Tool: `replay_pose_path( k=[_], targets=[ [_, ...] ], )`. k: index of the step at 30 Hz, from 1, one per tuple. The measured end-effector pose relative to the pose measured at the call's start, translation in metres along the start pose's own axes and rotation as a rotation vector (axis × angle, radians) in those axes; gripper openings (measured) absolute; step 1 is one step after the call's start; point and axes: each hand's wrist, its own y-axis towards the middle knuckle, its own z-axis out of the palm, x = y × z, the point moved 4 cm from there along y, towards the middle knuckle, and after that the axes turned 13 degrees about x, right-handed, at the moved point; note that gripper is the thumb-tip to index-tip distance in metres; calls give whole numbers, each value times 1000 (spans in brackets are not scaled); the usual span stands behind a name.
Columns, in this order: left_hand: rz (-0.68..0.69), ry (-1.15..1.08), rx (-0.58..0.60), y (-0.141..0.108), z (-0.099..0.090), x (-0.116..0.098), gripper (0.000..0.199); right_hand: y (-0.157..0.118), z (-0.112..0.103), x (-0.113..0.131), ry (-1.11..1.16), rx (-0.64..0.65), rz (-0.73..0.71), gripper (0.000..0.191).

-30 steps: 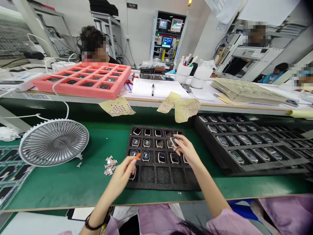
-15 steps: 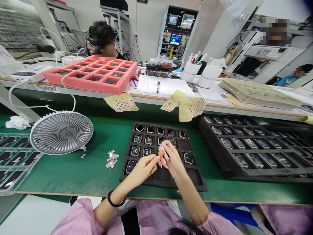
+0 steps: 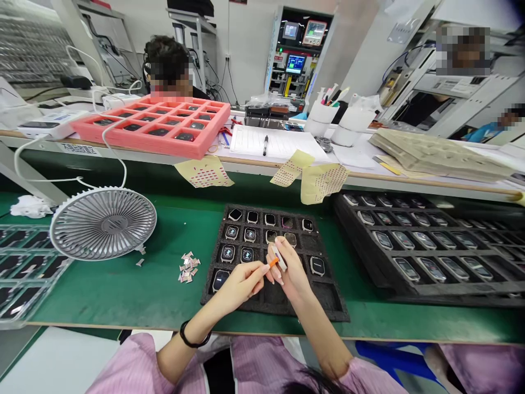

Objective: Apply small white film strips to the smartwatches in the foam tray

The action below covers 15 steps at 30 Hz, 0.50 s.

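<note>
My left hand (image 3: 245, 282) pinches a small orange tool (image 3: 273, 262), its tip against the edge of a watch case (image 3: 280, 258). That case is gripped in the fingers of my right hand (image 3: 292, 268), tilted on its side. Both hands are over a black foam tray (image 3: 342, 309) with watches in several of its compartments. Two watches with lit screens, one of them this watch (image 3: 247, 255), lie left of the hands. A small pile of metallic pieces (image 3: 188, 267) is on the green mat left of the tray.
A round grey fan (image 3: 104, 223) stands at the left beside clear trays (image 3: 24, 273). More black trays of watches (image 3: 414, 254) lie at the right. On the shelf are a pink foam tray (image 3: 209, 137), papers (image 3: 250, 142) and white pen cups (image 3: 320, 117). Another person sits beyond.
The orange tool and watch case have shifted slightly in my hands, and the case shows its edge at a different tilt. The seated person's head has moved a little left.
</note>
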Motion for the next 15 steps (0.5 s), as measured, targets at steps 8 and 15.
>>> replay_pose_path(
  k=[8, 15],
  targets=[
    [-18, 3, -8, 1, -2, 2, 41, -1, -5, 0, -62, -19, -19, 30],
    [-36, 25, 24, 0, -6, -3, 45, -1, -6, -2, -59, -4, 61, 36]
  ],
)
